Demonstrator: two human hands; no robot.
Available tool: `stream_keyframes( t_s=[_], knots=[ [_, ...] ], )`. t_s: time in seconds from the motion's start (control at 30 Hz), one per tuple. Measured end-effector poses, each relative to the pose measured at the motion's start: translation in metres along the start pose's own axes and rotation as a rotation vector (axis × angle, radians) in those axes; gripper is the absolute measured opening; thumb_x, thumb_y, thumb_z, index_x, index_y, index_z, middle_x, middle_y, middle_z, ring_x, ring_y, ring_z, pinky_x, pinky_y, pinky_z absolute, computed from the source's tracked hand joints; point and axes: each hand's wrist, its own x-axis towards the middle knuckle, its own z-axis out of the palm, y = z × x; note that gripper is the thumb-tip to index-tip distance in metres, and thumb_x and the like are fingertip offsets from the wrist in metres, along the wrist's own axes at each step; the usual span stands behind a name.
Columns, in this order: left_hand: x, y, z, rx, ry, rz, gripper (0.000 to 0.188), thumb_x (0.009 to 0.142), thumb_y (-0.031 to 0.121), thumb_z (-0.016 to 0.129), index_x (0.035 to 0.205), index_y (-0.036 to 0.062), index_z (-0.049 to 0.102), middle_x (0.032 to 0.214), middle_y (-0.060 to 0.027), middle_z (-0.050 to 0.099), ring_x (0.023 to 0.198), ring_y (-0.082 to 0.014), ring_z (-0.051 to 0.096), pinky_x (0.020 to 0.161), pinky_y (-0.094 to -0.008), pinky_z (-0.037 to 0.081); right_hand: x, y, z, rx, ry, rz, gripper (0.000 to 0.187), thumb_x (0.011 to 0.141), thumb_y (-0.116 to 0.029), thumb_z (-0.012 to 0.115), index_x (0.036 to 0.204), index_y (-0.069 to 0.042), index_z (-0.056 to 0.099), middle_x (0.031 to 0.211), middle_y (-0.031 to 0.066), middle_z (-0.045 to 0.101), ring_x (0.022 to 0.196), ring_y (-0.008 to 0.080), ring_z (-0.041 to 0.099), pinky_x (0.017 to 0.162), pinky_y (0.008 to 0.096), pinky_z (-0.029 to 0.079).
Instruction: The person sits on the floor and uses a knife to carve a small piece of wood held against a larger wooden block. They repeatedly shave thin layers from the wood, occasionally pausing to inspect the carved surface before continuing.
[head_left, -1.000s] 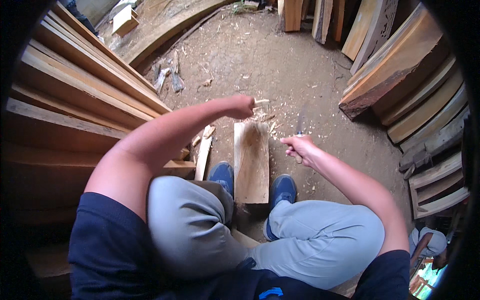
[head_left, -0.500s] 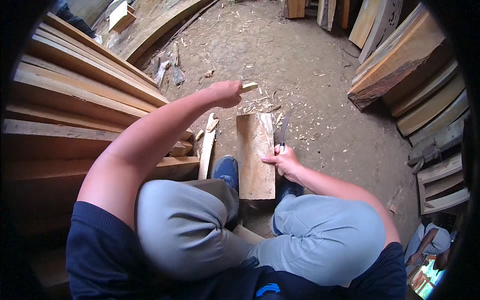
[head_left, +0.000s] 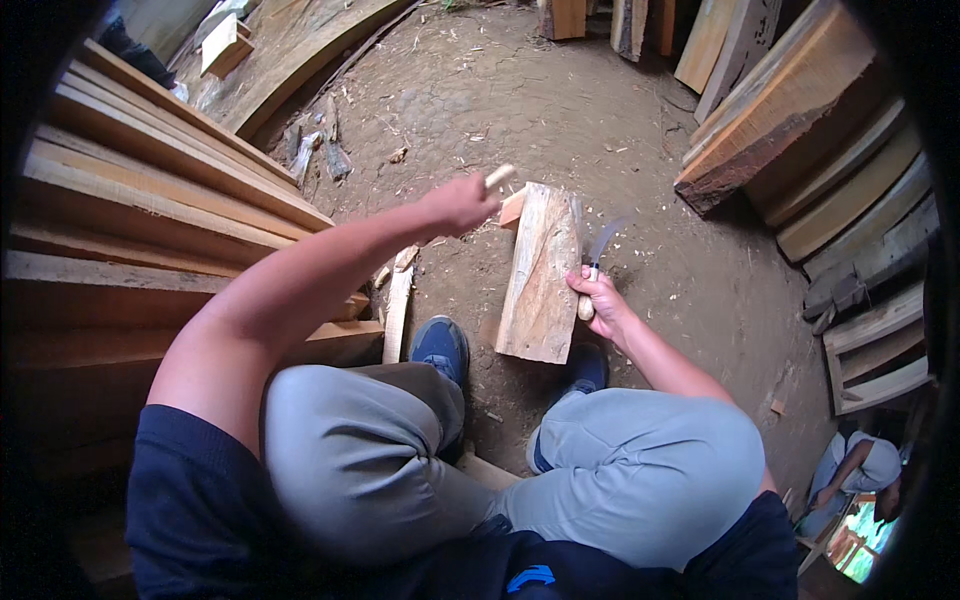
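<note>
My left hand (head_left: 462, 205) is closed round a short pale stick of wood (head_left: 499, 178), its end poking past the fist. In front of my feet stands a thick, rough-faced wooden block (head_left: 540, 285), slightly slanted, with a smaller reddish wood piece (head_left: 511, 209) showing at its far left corner. My right hand (head_left: 606, 303) grips the pale handle (head_left: 586, 308) of a curved knife (head_left: 603, 241). Its blade points away from me, beside the block's right edge. The right thumb lies close to that edge; whether it presses on the wood I cannot tell.
Long planks (head_left: 150, 190) are stacked at my left, near a narrow wood strip (head_left: 398, 310) on the dirt floor (head_left: 480, 110). Thick slabs (head_left: 780, 100) lean at the right. Shavings are scattered about. Another person (head_left: 860, 470) is at the lower right.
The block has shifted to the right and away from me, and now slants. My right hand moved along with it, holding the knife. My left hand came lower and nearer the block with the stick.
</note>
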Motion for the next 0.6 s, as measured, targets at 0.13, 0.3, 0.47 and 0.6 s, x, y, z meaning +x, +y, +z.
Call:
stream_keyframes(
  t_s=[0.13, 0.3, 0.47, 0.6],
  knots=[
    [-0.010, 0.005, 0.028, 0.067, 0.073, 0.121, 0.053, 0.089, 0.045, 0.058, 0.106, -0.0033, 0.044, 0.097, -0.0270, 0.061, 0.092, -0.0418, 0.061, 0.078, -0.0481, 0.048, 0.014, 0.021, -0.013, -0.075, -0.001, -0.005, 0.029, 0.086, -0.008, 0.067, 0.078, -0.015, 0.040, 0.080, 0.0020, 0.058, 0.075, 0.0139, 0.062, 0.064, 0.0313, 0.055],
    [-0.024, 0.012, 0.066, 0.092, 0.012, 0.146, 0.059, 0.087, 0.046, 0.062, 0.109, -0.0053, 0.041, 0.104, -0.0297, 0.058, 0.103, -0.0425, 0.058, 0.083, -0.0465, 0.047, 0.017, 0.022, -0.022, -0.134, -0.039, 0.006, 0.029, 0.087, -0.009, 0.067, 0.078, -0.017, 0.041, 0.080, -0.0004, 0.058, 0.071, 0.0117, 0.060, 0.059, 0.0291, 0.053],
    [-0.015, 0.003, 0.086, -0.039, -0.067, 0.098, 0.066, 0.082, 0.044, 0.071, 0.111, -0.0066, 0.040, 0.098, -0.0256, 0.057, 0.092, -0.0349, 0.060, 0.078, -0.0418, 0.048, 0.008, 0.016, -0.030, -0.039, -0.032, 0.025, 0.029, 0.087, -0.010, 0.067, 0.077, -0.018, 0.041, 0.082, -0.0010, 0.060, 0.074, 0.0105, 0.061, 0.059, 0.0290, 0.052],
    [-0.017, 0.025, 0.089, -0.138, -0.032, 0.115, 0.068, 0.077, 0.044, 0.077, 0.105, -0.0055, 0.041, 0.095, -0.0233, 0.058, 0.084, -0.0324, 0.061, 0.071, -0.0403, 0.050, 0.003, 0.021, -0.041, -0.090, -0.009, 0.033, 0.026, 0.086, -0.012, 0.069, 0.077, -0.018, 0.045, 0.082, -0.0026, 0.061, 0.077, 0.0086, 0.060, 0.061, 0.0286, 0.051]
  ],
)
